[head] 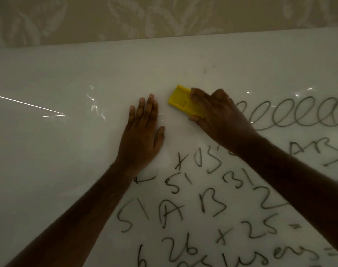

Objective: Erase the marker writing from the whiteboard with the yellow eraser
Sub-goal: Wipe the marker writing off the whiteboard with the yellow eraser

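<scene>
A beige wall covering (125, 16) with a pale, leaf-like pattern runs across the top — dim, softly blurred.

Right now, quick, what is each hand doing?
Left hand: open, lying flat on the whiteboard, holding nothing.
Right hand: closed on the yellow eraser, pressing it to the board beside the looped scribbles.

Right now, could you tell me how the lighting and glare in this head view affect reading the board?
Head view: dim, yellowish light; both arms are nearly silhouettes. Bright glare streaks cross the whiteboard at left, with small specular spots near the loops. The marker writing stays legible, the yellow eraser in the right hand is vivid, and the board's top edge bows from wide-angle distortion.
</scene>
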